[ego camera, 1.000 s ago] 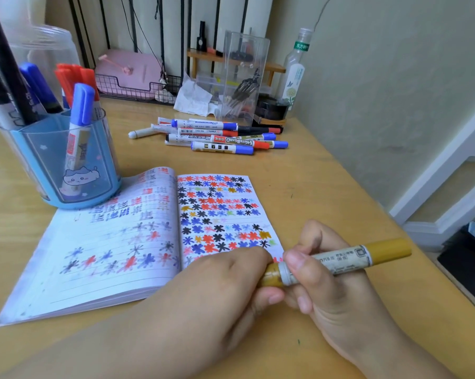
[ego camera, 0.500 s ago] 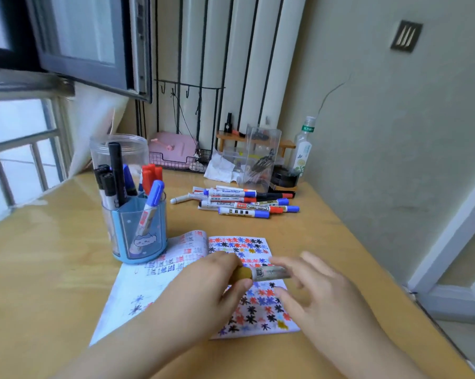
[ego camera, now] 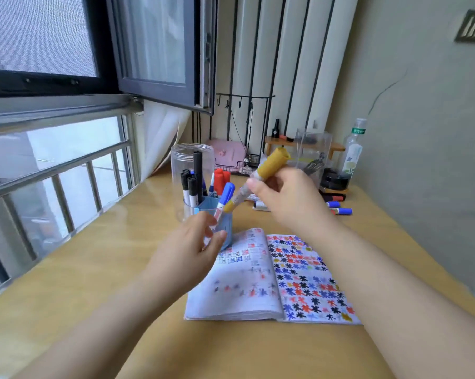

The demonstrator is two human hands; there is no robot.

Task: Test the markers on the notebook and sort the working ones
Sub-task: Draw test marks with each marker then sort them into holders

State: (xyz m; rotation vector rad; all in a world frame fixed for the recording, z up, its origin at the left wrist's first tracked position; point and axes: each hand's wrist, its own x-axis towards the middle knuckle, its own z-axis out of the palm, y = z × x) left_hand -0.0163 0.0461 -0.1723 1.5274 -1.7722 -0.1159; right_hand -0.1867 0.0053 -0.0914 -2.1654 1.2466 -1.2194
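lowering yellow marker (ego camera: 261,177) cap-first into blue cup (ego camera: 225,228), gripped by right hand (ego camera: 288,199); left hand (ego camera: 195,242) loose, empty beside cup. notebook (ego camera: 271,277) page nearly filled; untested markers (ego camera: 337,210) lie behind cup.

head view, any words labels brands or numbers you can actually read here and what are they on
None can be read.
Green label on the clear bottle: light characters, too small and blurred.
Barrel of the yellow marker held in the right hand: print blurred by motion.
Left page of the notebook: red and black handwriting, blurred.
White barrels of the markers in the blue pen cup: print too small.
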